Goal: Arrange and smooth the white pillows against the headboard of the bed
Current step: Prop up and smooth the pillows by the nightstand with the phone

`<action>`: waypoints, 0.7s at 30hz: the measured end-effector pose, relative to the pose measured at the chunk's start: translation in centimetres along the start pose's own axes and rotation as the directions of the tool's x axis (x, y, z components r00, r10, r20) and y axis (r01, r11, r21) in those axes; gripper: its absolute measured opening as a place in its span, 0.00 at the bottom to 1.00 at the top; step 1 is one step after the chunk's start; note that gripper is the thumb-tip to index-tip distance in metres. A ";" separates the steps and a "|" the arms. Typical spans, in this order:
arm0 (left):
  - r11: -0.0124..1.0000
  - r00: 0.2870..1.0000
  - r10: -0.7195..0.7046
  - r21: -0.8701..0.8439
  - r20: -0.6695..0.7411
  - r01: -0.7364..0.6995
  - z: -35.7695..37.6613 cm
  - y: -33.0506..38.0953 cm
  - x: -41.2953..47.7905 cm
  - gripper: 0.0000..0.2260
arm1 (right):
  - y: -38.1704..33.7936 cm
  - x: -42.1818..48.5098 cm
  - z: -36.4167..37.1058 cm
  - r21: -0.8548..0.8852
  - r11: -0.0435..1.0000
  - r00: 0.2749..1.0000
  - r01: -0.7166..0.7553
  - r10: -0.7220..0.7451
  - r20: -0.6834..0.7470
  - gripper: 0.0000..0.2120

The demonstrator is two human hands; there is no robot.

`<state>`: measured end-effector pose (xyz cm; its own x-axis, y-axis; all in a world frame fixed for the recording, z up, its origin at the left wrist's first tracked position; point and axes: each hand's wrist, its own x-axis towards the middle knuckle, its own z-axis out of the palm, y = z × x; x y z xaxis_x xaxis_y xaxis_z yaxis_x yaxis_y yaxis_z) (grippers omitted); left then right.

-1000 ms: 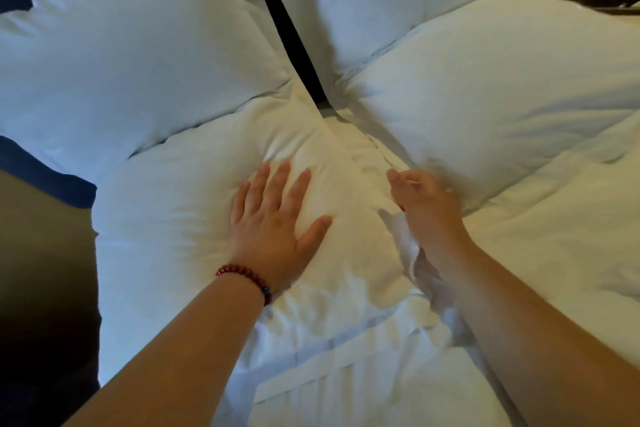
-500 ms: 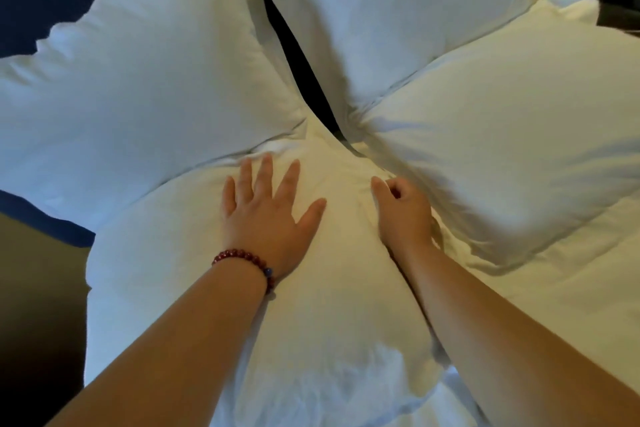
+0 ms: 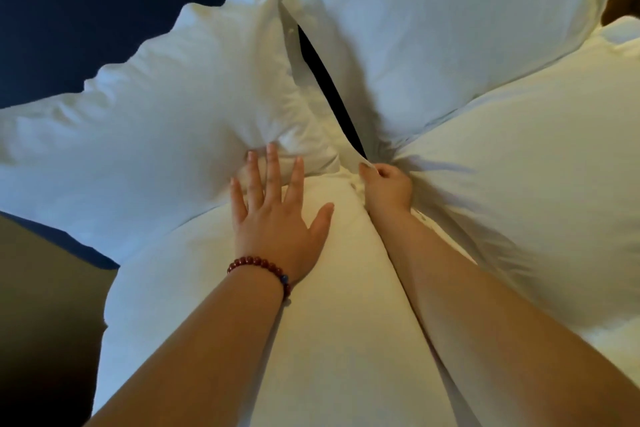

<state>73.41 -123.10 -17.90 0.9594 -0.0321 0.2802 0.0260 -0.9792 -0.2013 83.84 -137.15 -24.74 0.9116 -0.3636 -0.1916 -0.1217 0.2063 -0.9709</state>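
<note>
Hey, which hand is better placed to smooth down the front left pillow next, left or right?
Left, probably. The left hand lies flat with fingers spread on the front left pillow, while the right hand is busy pinching a pillowcase corner at the centre.

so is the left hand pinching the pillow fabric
No, the left hand lies flat with fingers straight on the near left pillow.
</note>
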 end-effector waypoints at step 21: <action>0.998 0.980 -0.027 0.042 -0.196 0.036 -0.7 -4.2 4.3 0.34 | -5.4 1.6 5.0 -0.029 0.977 0.975 0.212 -0.210 0.075 0.07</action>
<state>77.27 -119.30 -15.22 0.8848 -0.0445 0.4638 0.0721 -0.9704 -0.2306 87.94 -134.30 -19.12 0.9437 -0.3295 0.0274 0.0630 0.0976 -0.9932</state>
